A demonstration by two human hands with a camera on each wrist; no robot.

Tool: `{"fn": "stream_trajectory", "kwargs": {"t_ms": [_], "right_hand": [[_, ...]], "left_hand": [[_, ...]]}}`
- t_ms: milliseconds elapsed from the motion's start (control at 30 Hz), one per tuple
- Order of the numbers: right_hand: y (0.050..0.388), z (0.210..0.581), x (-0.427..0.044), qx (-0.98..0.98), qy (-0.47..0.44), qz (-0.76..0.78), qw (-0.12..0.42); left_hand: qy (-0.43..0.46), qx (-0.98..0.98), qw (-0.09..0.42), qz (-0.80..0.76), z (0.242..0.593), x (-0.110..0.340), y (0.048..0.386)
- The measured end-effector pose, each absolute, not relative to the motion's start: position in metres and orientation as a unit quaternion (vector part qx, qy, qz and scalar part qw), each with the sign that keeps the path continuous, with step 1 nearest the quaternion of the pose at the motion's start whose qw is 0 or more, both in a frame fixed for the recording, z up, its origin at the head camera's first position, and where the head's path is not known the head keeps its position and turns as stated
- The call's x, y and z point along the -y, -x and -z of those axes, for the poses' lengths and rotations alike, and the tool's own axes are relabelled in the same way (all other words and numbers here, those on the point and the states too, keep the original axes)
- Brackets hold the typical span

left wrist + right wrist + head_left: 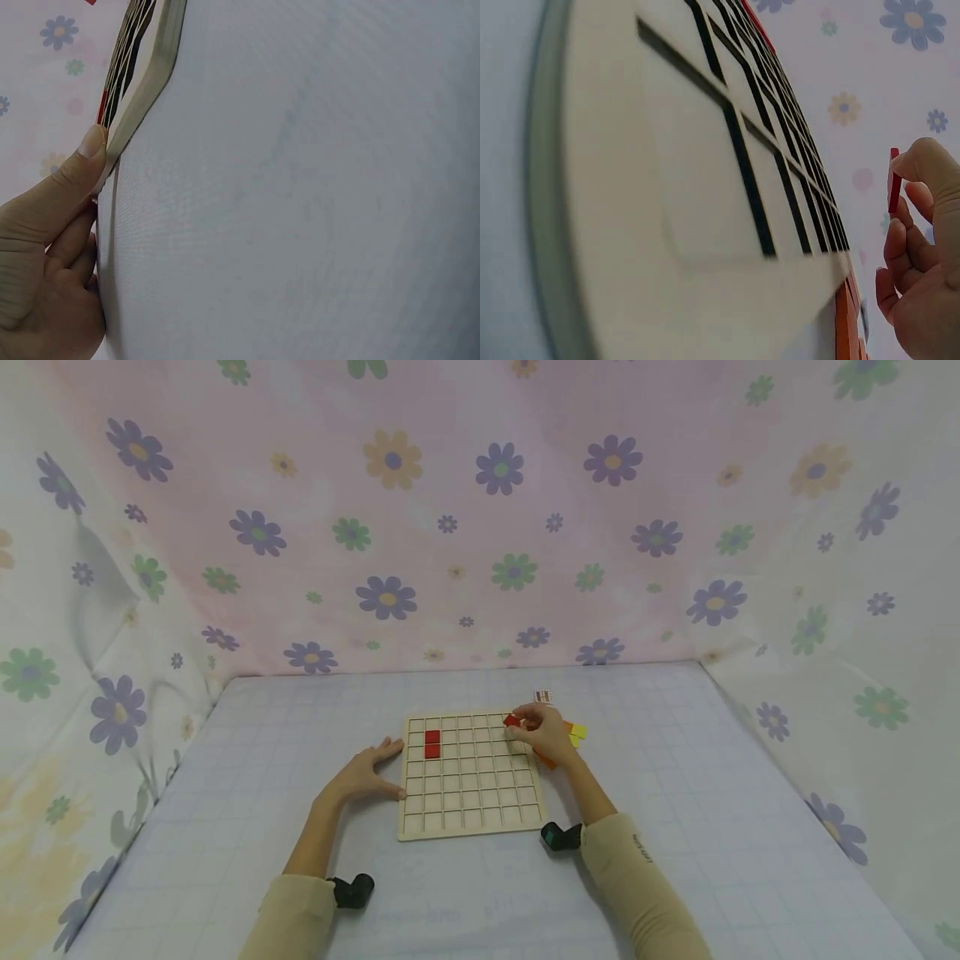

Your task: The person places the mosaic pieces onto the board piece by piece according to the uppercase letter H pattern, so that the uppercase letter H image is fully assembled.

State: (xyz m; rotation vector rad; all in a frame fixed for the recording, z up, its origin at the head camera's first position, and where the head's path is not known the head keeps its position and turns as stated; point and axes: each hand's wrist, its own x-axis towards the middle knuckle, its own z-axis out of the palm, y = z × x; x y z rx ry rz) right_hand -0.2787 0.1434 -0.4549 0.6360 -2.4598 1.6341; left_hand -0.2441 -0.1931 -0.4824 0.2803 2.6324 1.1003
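A pale wooden grid board [471, 837] lies on the table, with two red square tiles [432, 744] set one below the other near its upper left. My left hand [363, 774] is spread against the board's left edge, and the thumb [91, 142] touches that edge in the left wrist view. Over the board's upper right, my right hand [549, 735] pinches another red tile [512, 721] between thumb and fingers. The right wrist view shows this tile [894, 180] edge-on, raised above the grid. Orange tiles [545, 760] and yellow tiles [578, 732] lie partly hidden behind the right hand.
A small printed card [543, 697] lies beyond the board's upper right corner. Black wrist cameras [352, 891] sit on both cuffs. Flowered cloth [450, 552] rises behind the table and at both sides.
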Motion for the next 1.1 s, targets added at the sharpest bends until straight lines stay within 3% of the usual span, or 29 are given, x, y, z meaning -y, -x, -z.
{"fn": "stream_trajectory", "kwargs": {"t_ms": [200, 400, 633, 1100], "right_hand": [[0.287, 0.473, -0.112, 0.804, -0.255, -0.535, 0.047], [0.295, 0.488, -0.082, 0.805, -0.283, -0.522, -0.001], [0.291, 0.493, -0.052, 0.809, -0.341, -0.478, -0.004], [0.284, 0.497, -0.038, 0.822, -0.358, -0.441, -0.034]], "left_hand": [[-0.102, -0.906, 0.137, -0.387, 0.480, 0.193, 0.244], [-0.103, -0.908, 0.137, -0.382, 0.480, 0.193, 0.244], [-0.104, -0.907, 0.140, -0.384, 0.479, 0.194, 0.245], [-0.115, -0.905, 0.136, -0.386, 0.479, 0.195, 0.244]]}}
